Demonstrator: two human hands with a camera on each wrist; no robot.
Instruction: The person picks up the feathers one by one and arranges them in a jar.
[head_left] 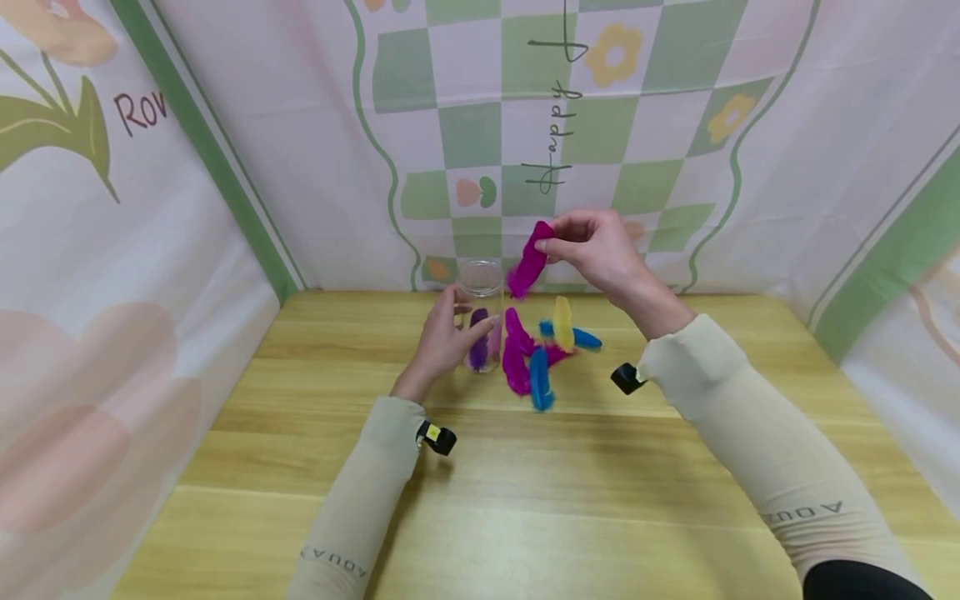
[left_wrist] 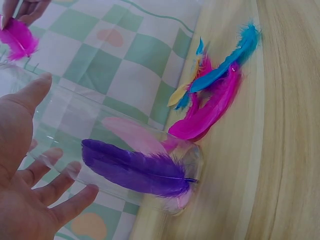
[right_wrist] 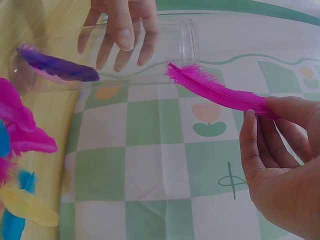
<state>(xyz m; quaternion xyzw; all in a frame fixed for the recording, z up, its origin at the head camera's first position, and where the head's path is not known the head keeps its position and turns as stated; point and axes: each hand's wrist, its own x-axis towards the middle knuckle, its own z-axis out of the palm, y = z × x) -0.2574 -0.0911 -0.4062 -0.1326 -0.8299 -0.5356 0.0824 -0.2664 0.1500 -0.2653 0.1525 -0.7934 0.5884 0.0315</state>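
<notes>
A tall clear jar point(head_left: 482, 287) stands upright near the back of the table. My left hand point(head_left: 444, 335) holds it, thumb on one side and fingers round the other. Inside lie a purple feather point(left_wrist: 135, 170) and a pale pink feather point(left_wrist: 132, 134). My right hand point(head_left: 600, 250) pinches a magenta feather point(right_wrist: 220, 96) by one end, between thumb and fingertips. Its fluffy end hangs beside the jar's open mouth point(right_wrist: 189, 45), slightly to the right and above in the head view.
Right of the jar lies a loose pile of feathers: magenta point(head_left: 516, 367), blue point(head_left: 540, 379) and yellow point(head_left: 562, 321). A printed checkered cloth point(head_left: 532, 125) hangs behind the wooden table point(head_left: 525, 500), with more cloth at both sides.
</notes>
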